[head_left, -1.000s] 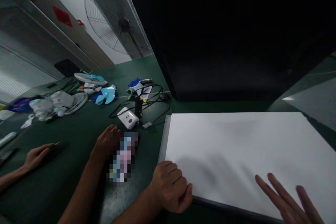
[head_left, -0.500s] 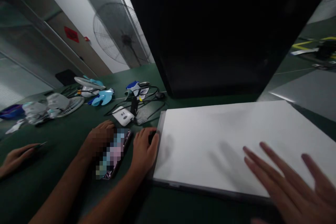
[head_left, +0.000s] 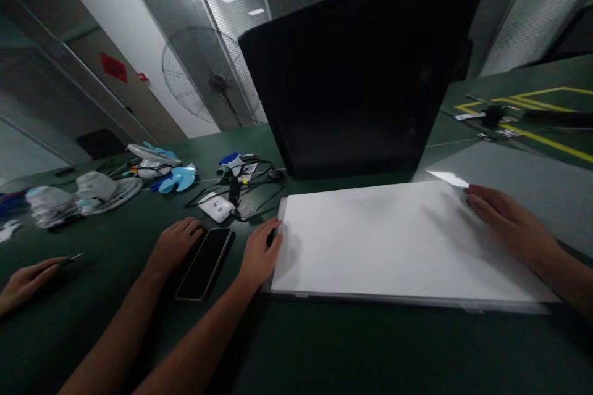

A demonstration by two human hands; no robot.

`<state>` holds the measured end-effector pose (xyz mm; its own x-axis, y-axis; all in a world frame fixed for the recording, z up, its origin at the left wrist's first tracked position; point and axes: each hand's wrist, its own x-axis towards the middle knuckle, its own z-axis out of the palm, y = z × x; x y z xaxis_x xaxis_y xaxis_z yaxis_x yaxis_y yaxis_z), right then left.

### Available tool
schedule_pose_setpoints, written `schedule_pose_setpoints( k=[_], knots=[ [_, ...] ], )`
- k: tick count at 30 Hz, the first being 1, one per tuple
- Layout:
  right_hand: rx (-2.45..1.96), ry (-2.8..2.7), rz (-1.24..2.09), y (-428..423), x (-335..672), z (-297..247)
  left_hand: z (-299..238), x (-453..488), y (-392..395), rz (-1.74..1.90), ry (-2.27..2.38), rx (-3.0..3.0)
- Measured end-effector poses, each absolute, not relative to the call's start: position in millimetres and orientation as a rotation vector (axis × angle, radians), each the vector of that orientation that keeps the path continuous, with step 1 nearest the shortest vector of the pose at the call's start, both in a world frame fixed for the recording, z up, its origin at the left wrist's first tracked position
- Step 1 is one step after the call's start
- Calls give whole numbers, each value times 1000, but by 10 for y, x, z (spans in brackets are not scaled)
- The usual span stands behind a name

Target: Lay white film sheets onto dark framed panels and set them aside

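Note:
A flat white rectangular panel (head_left: 370, 247) with a thin grey border lies on the green tabletop in front of me. At its left edge is my left hand (head_left: 260, 253), thumb and fingers curled around the border, with a small dark gap or object between them. My right hand (head_left: 503, 213) reaches in from the right; its fingers, pressed together, are at the panel's far right corner. Its fingertips look pinched on the edge, and their undersides are hidden. Soft shadows fall across the white surface.
A large black screen (head_left: 352, 92) stands behind the panel. To the left, another person's hand (head_left: 173, 247) rests by a phone (head_left: 204, 265); a further hand (head_left: 32, 281) holds a thin pointed tool. Cables, a white device (head_left: 216, 207) and blue items (head_left: 180, 179) lie behind. A grey sheet (head_left: 523, 173) lies right.
My right hand has moved from above the panel's near right part, fingers spread, to its far right corner, fingers together. My left hand stays at the left edge. The view has shifted; the phone screen is dark.

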<state>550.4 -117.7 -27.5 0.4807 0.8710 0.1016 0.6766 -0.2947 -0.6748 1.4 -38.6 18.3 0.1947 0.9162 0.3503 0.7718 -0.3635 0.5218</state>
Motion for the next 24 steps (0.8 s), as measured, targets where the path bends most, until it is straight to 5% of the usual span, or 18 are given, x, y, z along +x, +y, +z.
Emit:
schedule_pose_setpoints(
  k=[4,13,24],
  knots=[
    [-1958,-1298,497,-1209,5532,-326,-181,343,-367,752,1542,2276],
    [-2008,-1475,598,-1203,5436,-350,-118,241,-397,491,1456,2363],
    [-2024,-1703,544,-1239,5273,-322,-258,186,-348,658,1446,2335]
  ],
)
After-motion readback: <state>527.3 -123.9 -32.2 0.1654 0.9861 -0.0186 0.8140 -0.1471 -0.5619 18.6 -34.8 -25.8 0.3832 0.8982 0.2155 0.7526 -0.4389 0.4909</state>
